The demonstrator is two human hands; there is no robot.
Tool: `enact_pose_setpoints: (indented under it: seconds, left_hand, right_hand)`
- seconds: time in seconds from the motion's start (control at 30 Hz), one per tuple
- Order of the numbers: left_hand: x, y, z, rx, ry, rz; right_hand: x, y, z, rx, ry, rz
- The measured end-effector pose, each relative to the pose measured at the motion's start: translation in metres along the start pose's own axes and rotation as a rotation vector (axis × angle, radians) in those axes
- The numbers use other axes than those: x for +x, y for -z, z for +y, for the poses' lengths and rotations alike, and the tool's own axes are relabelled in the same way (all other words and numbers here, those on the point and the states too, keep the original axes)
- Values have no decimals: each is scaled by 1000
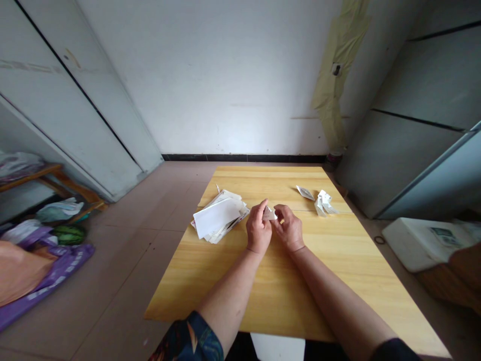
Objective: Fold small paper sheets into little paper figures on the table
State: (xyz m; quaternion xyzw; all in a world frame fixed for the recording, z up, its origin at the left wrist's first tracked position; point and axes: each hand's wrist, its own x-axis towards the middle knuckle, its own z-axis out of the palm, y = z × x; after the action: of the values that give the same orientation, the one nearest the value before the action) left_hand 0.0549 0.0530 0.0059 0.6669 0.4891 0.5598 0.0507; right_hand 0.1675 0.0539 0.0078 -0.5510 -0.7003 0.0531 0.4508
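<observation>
A small piece of folded white paper (269, 214) is held between my two hands over the middle of the wooden table (293, 281). My left hand (259, 228) grips its left side, with the fingers closed and the index finger pointing up. On the other side, my right hand (288, 227) pinches the paper's right edge between thumb and fingers. Part of the paper is hidden behind my fingers. Left of my hands lies a loose stack of paper sheets (220, 216), a plain white one on top.
At the table's far right sit a folded paper piece (305, 193) and a bunch of folded white papers (324, 203). A white box (417, 243) stands on the floor at right. To the left are a wooden shelf (48, 173), a watermelon (68, 234) and a purple bag (62, 276).
</observation>
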Motion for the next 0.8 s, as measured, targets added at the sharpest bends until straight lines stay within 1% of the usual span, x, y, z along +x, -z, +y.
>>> enact_pose_setpoints:
  seconds: [0.23,0.3,0.47,0.63,0.8]
  left_hand:
    - [1,0,-1,-30,10,12]
    - [1,0,-2,-33,14,17]
    - [2,0,-4,-47,33,30]
    - [1,0,-3,-43,55,29]
    - [0,-1,-1,-142,124,40]
  right_hand:
    - [0,5,-5,-170,210,-14]
    - [-1,6,-7,-208,242,-8]
    - [-3,6,-8,-221,255,-16]
    - [-5,3,-8,-191,254,6]
    - [-5,-1,-5,-183,227,35]
